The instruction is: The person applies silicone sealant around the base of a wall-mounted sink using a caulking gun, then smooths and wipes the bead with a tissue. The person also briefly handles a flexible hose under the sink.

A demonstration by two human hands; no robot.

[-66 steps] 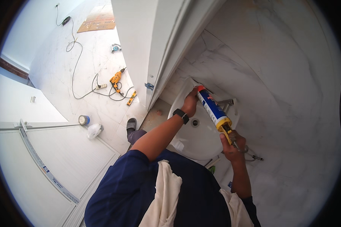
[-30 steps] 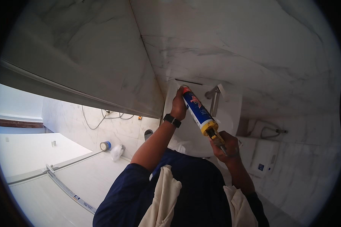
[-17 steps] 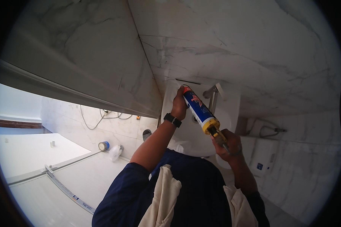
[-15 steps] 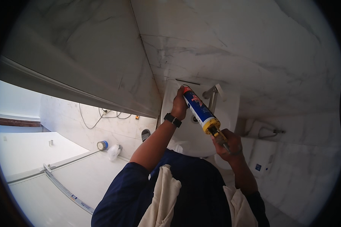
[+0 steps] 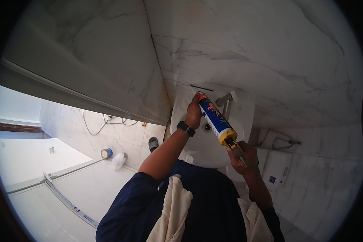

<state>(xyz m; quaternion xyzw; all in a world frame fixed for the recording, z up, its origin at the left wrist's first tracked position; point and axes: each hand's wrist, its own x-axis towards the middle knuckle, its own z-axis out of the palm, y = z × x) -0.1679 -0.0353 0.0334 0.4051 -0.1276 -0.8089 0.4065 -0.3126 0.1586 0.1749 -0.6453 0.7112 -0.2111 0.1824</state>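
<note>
Two marbled walls meet beyond a white basin. Over it, a blue caulking gun slants lengthwise from upper left to lower right, joining the two hands: the right grip closed round its handle, the left grip curled about its red front end.

Bathroom, shown by a basin with a tap near its far edge, marbled walls and, past its right edge, a toilet.
</note>
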